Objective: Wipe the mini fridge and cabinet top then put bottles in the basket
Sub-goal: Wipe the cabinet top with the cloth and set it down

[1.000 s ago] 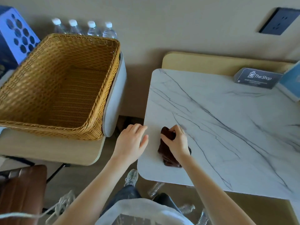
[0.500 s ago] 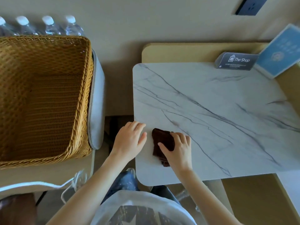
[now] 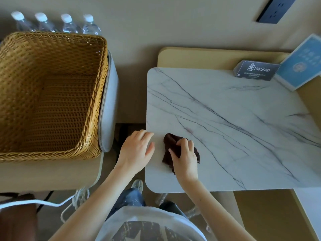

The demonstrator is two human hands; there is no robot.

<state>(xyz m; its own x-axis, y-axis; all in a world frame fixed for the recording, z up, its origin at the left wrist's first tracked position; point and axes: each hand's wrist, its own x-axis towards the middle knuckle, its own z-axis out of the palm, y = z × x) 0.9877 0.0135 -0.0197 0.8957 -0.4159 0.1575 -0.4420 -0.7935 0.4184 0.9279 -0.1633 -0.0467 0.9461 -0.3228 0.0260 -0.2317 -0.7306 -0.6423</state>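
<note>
A dark brown cloth (image 3: 169, 141) lies bunched on the white marble top (image 3: 234, 127), near its front left corner. My right hand (image 3: 185, 157) presses on the cloth with fingers curled into it. My left hand (image 3: 136, 150) rests flat on the marble's left edge, fingers spread, holding nothing. An empty wicker basket (image 3: 97, 94) stands on a chair at the left. Behind the basket, several clear water bottles (image 3: 66, 23) with white caps line the wall. More bottles (image 3: 161, 197) lie on the floor under the top's front edge, partly hidden.
A dark "The Shop" card box (image 3: 256, 70) and a blue booklet (image 3: 302, 63) sit at the marble's back right. A wall socket (image 3: 276, 9) is above. A white cable (image 3: 69, 202) trails on the floor by the chair.
The cloth and my right hand stayed near the front left corner; the fingers bunched the cloth more. The camera view shifted, bringing the basket and bottles back into frame.
</note>
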